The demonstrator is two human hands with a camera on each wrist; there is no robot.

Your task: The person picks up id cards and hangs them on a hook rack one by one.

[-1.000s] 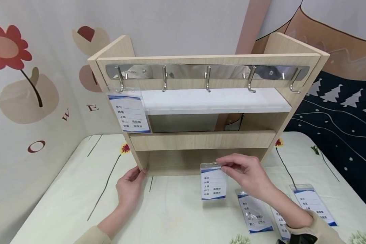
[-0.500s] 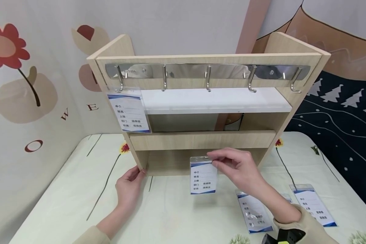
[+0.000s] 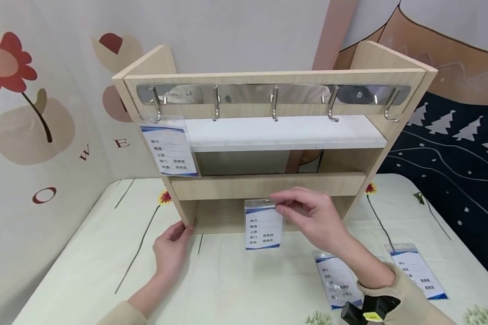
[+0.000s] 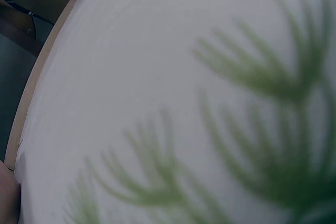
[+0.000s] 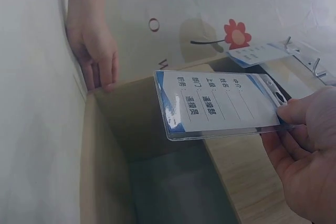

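My right hand (image 3: 309, 216) pinches a clear plastic badge holder (image 3: 263, 228) by its top right corner, in front of the lower part of a small wooden shelf (image 3: 268, 186). In the right wrist view the held badge holder (image 5: 210, 103) shows a printed card with blue corners, between thumb and fingers. My left hand (image 3: 171, 248) grips the shelf's lower left corner, the thumb at its front edge. Another badge holder (image 3: 171, 151) hangs from the leftmost hook (image 3: 156, 104) of the metal hook rail. The left wrist view shows only a sliver of hand (image 4: 8, 198).
More badge holders (image 3: 338, 282) (image 3: 419, 273) lie at the right on the flower-printed cloth (image 3: 227, 289). Bare metal hooks (image 3: 274, 104) line the rail to the right of the hung badge. A printed curtain (image 3: 65, 180) stands behind at the left, a dark one (image 3: 451, 149) at the right.
My right hand has carried the badge holder left and upward, nearer the shelf. My left hand stays at the shelf's corner.
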